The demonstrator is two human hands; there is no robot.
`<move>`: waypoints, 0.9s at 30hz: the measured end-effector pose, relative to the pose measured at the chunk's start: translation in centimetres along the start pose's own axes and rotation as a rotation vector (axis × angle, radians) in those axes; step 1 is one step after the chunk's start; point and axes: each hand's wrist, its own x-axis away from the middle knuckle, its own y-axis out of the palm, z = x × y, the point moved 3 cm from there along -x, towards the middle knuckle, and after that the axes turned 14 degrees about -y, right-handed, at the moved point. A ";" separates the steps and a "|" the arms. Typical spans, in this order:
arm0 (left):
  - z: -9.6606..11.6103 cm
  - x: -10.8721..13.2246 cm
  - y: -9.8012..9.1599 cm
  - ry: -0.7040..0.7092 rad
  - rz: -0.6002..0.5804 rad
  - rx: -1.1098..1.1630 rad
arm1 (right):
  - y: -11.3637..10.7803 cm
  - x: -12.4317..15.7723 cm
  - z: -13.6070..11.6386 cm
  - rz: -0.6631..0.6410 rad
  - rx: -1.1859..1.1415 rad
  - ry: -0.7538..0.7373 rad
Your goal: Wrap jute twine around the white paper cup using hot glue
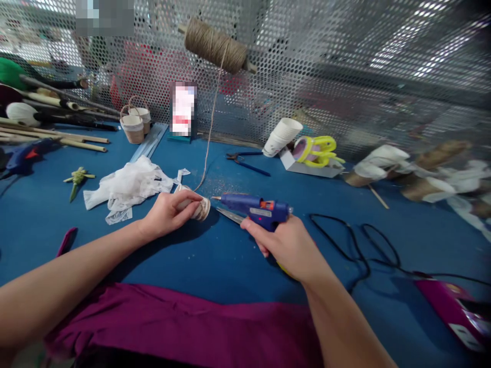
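Observation:
My left hand [177,212] is closed around a small paper cup [203,209] lying on its side, with brownish wrapping near its rim. Twine [209,138] runs down to the cup from a spool [215,45] on the mesh. In my right hand [286,243] is a blue glue gun [253,205], its nozzle pointing left, close to the cup's rim but apart from it. Scissors [230,215] show under the glue gun, blades toward the cup and a bit of yellow handle below my hand; I cannot tell whether that hand grips them too.
White lace [132,184] lies left of the cup. Pliers [249,161], stacked paper cups [282,137] and a white box [310,164] sit farther back. Two small baskets [133,129] and a phone [183,110] stand by the mesh. A black cord [345,225] loops at right.

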 end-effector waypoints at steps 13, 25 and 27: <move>2.6 1.1 -0.6 0.194 0.098 -0.042 | -2.6 -5.5 6.1 0.270 0.362 0.068; 5.4 2.4 -0.4 0.472 0.024 -0.106 | 0.6 -4.1 1.2 0.111 0.183 -0.171; 5.8 2.6 -0.2 0.506 -0.029 -0.076 | 2.9 -3.2 -0.6 -0.235 -0.149 -0.243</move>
